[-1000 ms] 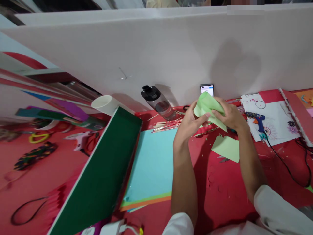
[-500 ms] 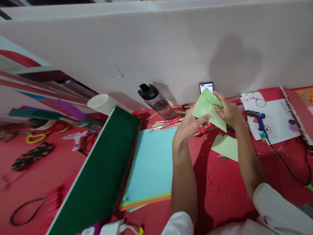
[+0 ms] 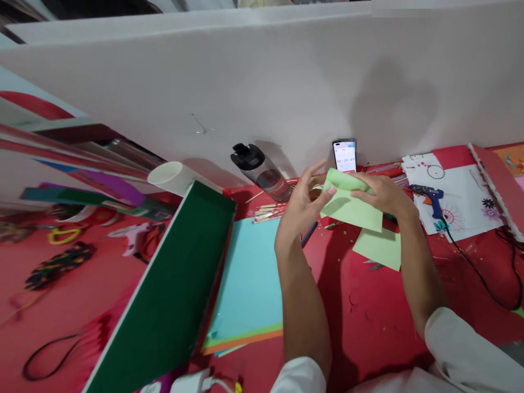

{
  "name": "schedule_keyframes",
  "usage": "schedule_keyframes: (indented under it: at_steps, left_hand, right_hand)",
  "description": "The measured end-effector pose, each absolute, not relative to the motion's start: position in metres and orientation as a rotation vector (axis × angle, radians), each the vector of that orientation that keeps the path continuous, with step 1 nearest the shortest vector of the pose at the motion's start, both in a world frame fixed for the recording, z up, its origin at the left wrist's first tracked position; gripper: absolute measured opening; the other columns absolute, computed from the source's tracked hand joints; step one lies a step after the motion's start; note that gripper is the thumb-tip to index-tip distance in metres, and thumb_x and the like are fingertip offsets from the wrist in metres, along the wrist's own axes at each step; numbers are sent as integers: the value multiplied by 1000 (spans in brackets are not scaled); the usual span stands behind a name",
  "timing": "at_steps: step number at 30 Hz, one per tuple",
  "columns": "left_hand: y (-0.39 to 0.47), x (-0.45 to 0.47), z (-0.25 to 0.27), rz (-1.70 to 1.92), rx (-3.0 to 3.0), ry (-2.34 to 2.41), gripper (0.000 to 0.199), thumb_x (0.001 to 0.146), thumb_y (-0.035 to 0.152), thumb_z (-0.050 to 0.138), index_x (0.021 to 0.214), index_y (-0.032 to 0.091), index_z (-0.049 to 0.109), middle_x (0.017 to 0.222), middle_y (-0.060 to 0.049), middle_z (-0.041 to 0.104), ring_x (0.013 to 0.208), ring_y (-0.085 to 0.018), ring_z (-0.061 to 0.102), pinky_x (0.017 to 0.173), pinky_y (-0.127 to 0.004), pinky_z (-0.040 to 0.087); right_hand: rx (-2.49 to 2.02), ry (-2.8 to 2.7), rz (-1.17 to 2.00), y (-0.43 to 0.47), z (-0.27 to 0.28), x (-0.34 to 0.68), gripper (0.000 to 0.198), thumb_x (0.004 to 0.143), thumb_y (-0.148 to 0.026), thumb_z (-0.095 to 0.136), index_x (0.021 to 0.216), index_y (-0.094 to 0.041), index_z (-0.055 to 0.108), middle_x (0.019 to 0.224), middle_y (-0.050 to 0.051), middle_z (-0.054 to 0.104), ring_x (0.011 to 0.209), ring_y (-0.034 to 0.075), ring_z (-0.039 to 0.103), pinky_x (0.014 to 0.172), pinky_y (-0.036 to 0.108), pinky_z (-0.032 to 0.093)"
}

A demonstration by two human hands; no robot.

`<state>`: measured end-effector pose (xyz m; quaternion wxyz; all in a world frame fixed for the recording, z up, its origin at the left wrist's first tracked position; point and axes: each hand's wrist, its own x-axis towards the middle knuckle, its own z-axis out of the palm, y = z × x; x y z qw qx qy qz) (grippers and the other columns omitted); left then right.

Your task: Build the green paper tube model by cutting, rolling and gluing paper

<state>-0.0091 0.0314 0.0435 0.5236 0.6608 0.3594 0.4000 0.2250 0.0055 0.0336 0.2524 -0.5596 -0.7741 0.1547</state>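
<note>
Above the surface, toward its far edge, the right hand has its grip pinched on a light green sheet, curled along its top. The left hand spreads its fingers, thumb at the sheet's left edge; whether its grip holds paper, I cannot tell.
</note>
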Motion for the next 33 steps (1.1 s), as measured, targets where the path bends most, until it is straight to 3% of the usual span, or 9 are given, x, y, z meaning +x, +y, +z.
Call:
schedule_keyframes:
  at_steps: [3, 6, 8, 12, 15, 22, 27, 31, 33]
  left_hand:
    - [31, -16, 45, 884, 1724, 837, 55, 93, 40, 74, 144, 27, 61, 134, -12, 70, 103, -21, 69, 84, -33, 57]
    - [32, -20, 45, 800, 1829, 822, 32, 93, 37, 73, 122, 24, 75, 117, -8, 76, 93, -20, 68, 78, -31, 54]
    - [33, -22, 43, 793, 1825, 835, 25, 92, 36, 72, 113, 23, 77, 103, -6, 76, 85, -18, 67, 73, -29, 53]
    - [36, -23, 39, 869, 1718, 909, 26, 88, 39, 77, 108, 22, 78, 97, -5, 75, 77, -17, 65, 67, -28, 51]
    - [37, -23, 38, 911, 1631, 930, 33, 85, 43, 80, 110, 22, 77, 99, -6, 76, 78, -17, 66, 66, -28, 52]
    - [35, -20, 39, 940, 1557, 890, 45, 86, 48, 80, 126, 26, 75, 102, -6, 75, 80, -18, 65, 68, -28, 54]
    - [34, -24, 36, 987, 1425, 855, 50, 98, 61, 60, 130, 26, 75, 88, -6, 73, 76, -17, 63, 70, -29, 54]
    - [37, -28, 32, 889, 1433, 827, 39, 91, 48, 73, 122, 25, 79, 94, -6, 76, 81, -17, 66, 77, -30, 56]
    - [39, -26, 30, 868, 1458, 862, 33, 86, 41, 78, 113, 24, 82, 87, -4, 76, 75, -17, 65, 74, -30, 55]
  right_hand:
    - [-1480, -2229, 452, 5, 33, 223, 43, 99, -45, 65, 139, -29, 69, 120, 7, 81, 105, 31, 75, 89, 42, 55]
    - [-1412, -2278, 545, 5, 33, 221, 38, 97, -45, 69, 132, -32, 73, 110, 3, 82, 94, 25, 75, 83, 36, 54]
    - [-1358, -2223, 615, 5, 33, 222, 39, 95, -42, 72, 133, -33, 74, 115, 2, 82, 99, 24, 75, 87, 36, 55]
    - [-1219, -2031, 707, 4, 33, 230, 37, 93, -36, 73, 130, -33, 76, 126, 3, 79, 115, 25, 73, 101, 42, 55]
    - [-1126, -1868, 713, 3, 32, 236, 33, 89, -37, 78, 122, -32, 80, 123, 4, 80, 115, 25, 73, 105, 45, 55]
    - [-1032, -1610, 763, 4, 25, 242, 27, 84, -41, 83, 109, -32, 85, 118, 3, 82, 110, 25, 75, 99, 44, 60]
    - [-1029, -1574, 805, 5, 20, 250, 26, 81, -40, 85, 106, -31, 86, 111, 3, 84, 107, 26, 77, 97, 44, 61]
    - [-1015, -1586, 831, 5, 18, 255, 26, 80, -43, 87, 104, -32, 86, 112, 4, 84, 111, 27, 77, 102, 48, 59]
    - [-990, -1611, 865, 5, 18, 256, 29, 79, -47, 87, 104, -32, 86, 114, 5, 83, 113, 27, 76, 104, 49, 58]
